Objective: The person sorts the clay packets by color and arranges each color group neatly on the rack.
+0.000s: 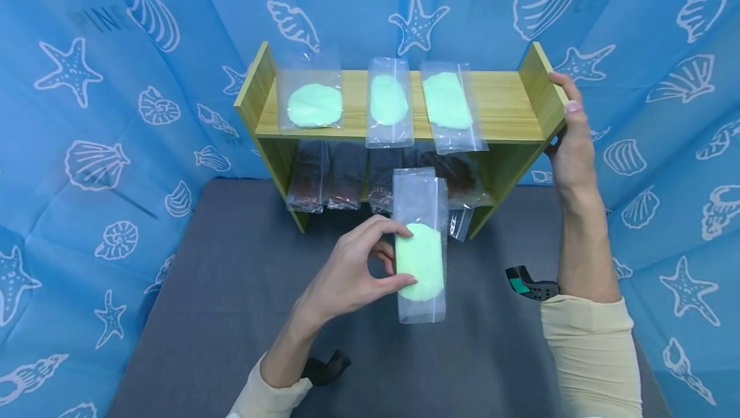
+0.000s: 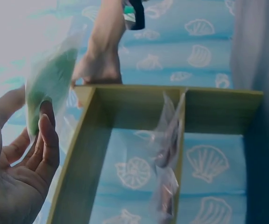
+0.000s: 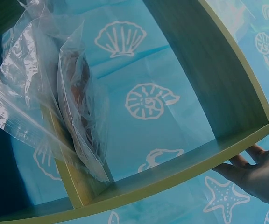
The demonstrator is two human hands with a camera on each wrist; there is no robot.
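The left hand (image 1: 352,270) pinched a green-dough bag (image 1: 421,262); the right hand (image 1: 569,142) gripped the wooden shelf's (image 1: 509,106) end, wisely steadying it.

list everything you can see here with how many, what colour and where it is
Wooden shelf: one, light yellow-green wood, two levels, at the back of the table.
Green bags: three clear bags with pale green contents, lying along the top level.
Dark bags: several clear bags with dark brown contents, exact count unclear, on the lower level.
Held bag: one, clear with pale green contents, in front of the shelf.
Table: one, grey surface.
Backdrop: blue cloth with white shells and starfish, around the table.
Left hand: pinches the held bag.
Right hand: grips the shelf's right end panel.
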